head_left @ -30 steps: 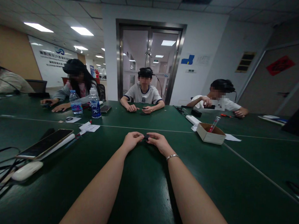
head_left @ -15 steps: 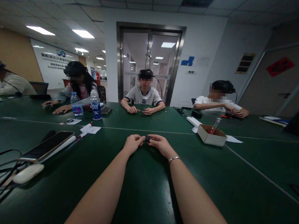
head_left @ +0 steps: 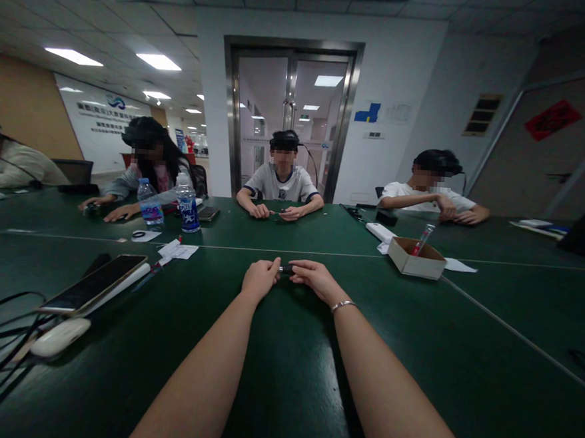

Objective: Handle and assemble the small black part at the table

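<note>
Head view shows our left hand [head_left: 259,278] and right hand [head_left: 313,278] both pinching a small dark part [head_left: 285,269] down near the green table [head_left: 281,378], where we judge a fingertip slip could drop it

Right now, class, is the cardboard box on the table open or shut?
Open: the cardboard box shows no lid, and a tube leans out of it.

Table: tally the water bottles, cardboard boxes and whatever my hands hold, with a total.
Water bottles: 2
Cardboard box: 1
Small dark piece pinched between left hand and right hand: 1
Total: 4
</note>
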{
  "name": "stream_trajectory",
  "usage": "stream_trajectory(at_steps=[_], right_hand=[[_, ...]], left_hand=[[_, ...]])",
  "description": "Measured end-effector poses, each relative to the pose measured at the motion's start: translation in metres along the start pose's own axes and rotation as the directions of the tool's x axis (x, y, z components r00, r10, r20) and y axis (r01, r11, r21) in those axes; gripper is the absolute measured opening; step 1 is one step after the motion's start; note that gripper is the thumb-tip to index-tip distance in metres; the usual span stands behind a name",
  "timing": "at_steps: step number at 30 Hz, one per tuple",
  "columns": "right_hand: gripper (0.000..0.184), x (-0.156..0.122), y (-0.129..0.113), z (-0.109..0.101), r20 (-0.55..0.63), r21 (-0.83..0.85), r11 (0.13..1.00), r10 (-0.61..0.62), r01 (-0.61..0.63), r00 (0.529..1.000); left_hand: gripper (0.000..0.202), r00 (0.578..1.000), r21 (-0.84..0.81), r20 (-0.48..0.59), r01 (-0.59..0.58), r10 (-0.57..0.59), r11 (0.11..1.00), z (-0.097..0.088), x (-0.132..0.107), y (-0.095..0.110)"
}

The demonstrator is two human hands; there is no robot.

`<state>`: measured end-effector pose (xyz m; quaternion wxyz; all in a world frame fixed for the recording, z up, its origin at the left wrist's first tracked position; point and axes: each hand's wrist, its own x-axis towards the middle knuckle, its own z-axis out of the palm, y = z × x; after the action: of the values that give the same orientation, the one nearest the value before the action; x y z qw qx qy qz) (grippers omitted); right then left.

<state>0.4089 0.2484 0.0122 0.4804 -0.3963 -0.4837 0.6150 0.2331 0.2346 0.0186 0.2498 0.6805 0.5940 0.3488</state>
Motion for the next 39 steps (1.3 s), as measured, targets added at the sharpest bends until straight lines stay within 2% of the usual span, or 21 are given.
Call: stream_trajectory(at_steps=[5,15,21,23,25,29,34,37,39], right_hand=[[0.014,-0.001,-0.001,0.002,-0.006,0.005,1.000,0.010,-0.010,1.000],[0.004,-0.003,-0.003,0.005,-0.069,0.035,0.999,0.016,-0.013,0.998],[0.005,-0.004,-0.003,0.005,-0.099,0.042,0.999,0.015,-0.011,0.995],[0.004,-0.004,-0.002,0.005,-0.110,0.036,0.999,0.008,-0.004,0.994],[0.003,-0.003,-0.002,0.005,-0.114,0.035,0.999,-0.001,0.005,0.993],[0.003,-0.003,0.000,0.004,-0.105,0.033,0.999,-0.024,0.028,0.994],[0.003,-0.003,0.000,0.004,-0.084,0.017,1.000,-0.017,0.018,0.996],[0.005,-0.004,-0.001,0.005,-0.091,0.016,1.000,-0.017,0.018,0.996],[0.007,-0.004,-0.001,0.006,-0.089,0.013,1.000,-0.014,0.015,0.996]], left_hand=[[0.056,1.000,0.010,-0.021,-0.001,0.001,1.000,0.000,-0.001,0.001],[0.044,0.993,-0.042,-0.052,-0.108,0.106,0.993,0.006,0.002,-0.004],[0.015,0.967,-0.276,-0.106,-0.253,0.232,0.927,0.014,0.011,-0.011],[0.015,0.964,-0.368,-0.102,-0.266,0.246,0.891,0.016,0.015,-0.012],[0.018,0.976,-0.438,-0.074,-0.215,0.203,0.873,0.018,0.017,-0.012],[0.028,1.000,-0.470,-0.004,-0.022,0.022,0.883,0.020,0.019,-0.013],[0.018,0.998,-0.416,-0.047,-0.057,0.041,0.908,0.023,0.021,-0.015],[0.020,1.000,-0.408,-0.018,0.004,-0.013,0.913,0.023,0.021,-0.015],[0.021,1.000,-0.393,-0.007,0.002,-0.005,0.919,0.022,0.021,-0.015]])
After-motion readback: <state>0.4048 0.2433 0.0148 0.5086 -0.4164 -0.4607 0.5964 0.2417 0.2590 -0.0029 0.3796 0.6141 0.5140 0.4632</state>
